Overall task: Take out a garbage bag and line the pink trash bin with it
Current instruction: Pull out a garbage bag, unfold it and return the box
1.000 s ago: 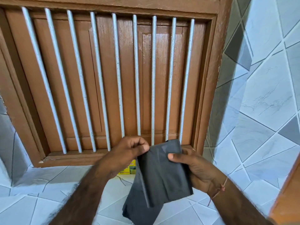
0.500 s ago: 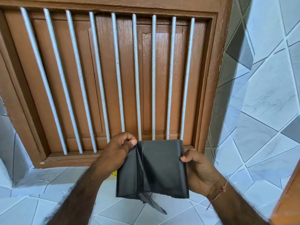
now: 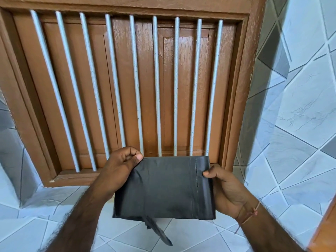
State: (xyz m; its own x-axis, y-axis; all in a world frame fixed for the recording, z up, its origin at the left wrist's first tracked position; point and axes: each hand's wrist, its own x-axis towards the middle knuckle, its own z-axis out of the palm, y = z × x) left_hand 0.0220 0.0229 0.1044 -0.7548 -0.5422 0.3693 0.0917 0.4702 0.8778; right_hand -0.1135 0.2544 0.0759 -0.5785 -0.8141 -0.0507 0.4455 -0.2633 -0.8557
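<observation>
Head view: we look down at a folded black plastic garbage bag held up flat between our two hands, in front of a brown wooden window frame. Our left hand grips the bag's upper left corner, thumb and curled forefinger pinched together on the plastic at that corner, the other fingers curled in behind. Our right hand holds the bag's right edge, with the thumb pressed on the front face near the top and the palm behind the plastic; its other fingers are hidden behind the bag, so we cannot tell how they lie. A thin reddish thread bracelet circles the right wrist, one loose end hanging down.

The bag is spread as a wide rectangle with vertical fold creases, one sharp line running down near its right side. A narrow loose strip of the black plastic hangs from the bottom edge, left of centre.

Behind the bag, grey-white metal bars run upright across the window, and closed brown wooden shutters stand behind them. Pale blue-white tiles with diagonal grout lines cover the wall on the right and the surface below the window. An orange-brown wooden edge shows in the lower right corner.
</observation>
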